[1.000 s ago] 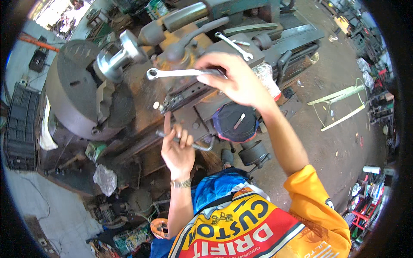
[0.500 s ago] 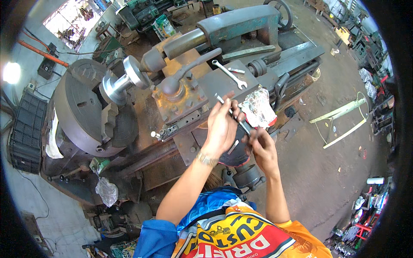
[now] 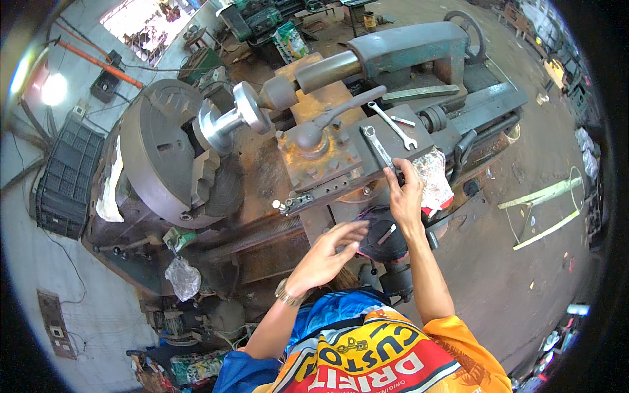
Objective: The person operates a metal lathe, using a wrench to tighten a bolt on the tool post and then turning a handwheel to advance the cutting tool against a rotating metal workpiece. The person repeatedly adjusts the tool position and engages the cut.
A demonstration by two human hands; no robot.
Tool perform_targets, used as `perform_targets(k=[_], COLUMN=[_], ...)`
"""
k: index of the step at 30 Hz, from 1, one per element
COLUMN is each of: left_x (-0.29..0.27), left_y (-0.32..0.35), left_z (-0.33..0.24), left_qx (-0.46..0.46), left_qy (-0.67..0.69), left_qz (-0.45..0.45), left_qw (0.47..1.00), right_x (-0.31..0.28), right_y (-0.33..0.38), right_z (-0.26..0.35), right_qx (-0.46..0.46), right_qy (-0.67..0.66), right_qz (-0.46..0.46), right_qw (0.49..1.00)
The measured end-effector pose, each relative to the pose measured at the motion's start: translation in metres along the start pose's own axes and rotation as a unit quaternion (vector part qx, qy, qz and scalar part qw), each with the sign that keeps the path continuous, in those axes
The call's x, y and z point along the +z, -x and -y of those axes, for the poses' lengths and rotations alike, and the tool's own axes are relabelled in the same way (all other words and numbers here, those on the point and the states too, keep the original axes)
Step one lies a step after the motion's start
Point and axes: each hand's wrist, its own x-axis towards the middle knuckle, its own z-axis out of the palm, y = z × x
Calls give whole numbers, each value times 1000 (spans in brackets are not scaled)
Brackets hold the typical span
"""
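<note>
Reaching over the carriage of a large rusty lathe [image 3: 262, 177], the person's right hand [image 3: 405, 196] rests its fingertips on the lower end of a combination wrench [image 3: 378, 147], which lies flat on the grey slide plate [image 3: 419, 141] just right of the orange-brown tool post block [image 3: 321, 160]. The fingers curl down onto the wrench's end, yet whether this grip is truly clamped around it or only pressing on it I cannot tell. The wrench's ring end points away from the person, toward the tailstock [image 3: 406, 49] at the far side of the machine.

A second, slimmer wrench [image 3: 392, 124] lies on the same plate, just beyond the first and apart from it, angled toward the plate's right edge. A crumpled foil wrapper [image 3: 436, 180] sits at the plate's near right corner, touching the side of the right hand.

The left hand [image 3: 327, 255] hovers lower, in front of the carriage apron, its grip apart with fingers spread and holding nothing; the fingertips are just beside a dark round handwheel [image 3: 380, 236] under the right wrist. A watch shows on the left wrist.

At the left end of the lathe, a big dark chuck [image 3: 157, 154] holds a shiny stepped metal workpiece [image 3: 229, 121], whose free end meets the tailstock centre [image 3: 278, 92]. A long lever [image 3: 341, 111] rises from the tool post toward the far right.
</note>
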Motion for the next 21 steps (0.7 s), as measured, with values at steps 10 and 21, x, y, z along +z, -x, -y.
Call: perform_targets(k=[10,21], left_x=[-21,-64], left_y=[57,92], left_z=[10,-95], left_qx=[14,155], left_qy=[4,-551], left_qz=[-74,-137], left_qw=[997,808], right_x=[23,-29], right_y=[19,42], right_z=[-15,115], right_qx=[-36,-171], right_qy=[-16,-10], right_qz=[6,395], right_qw=[999,903])
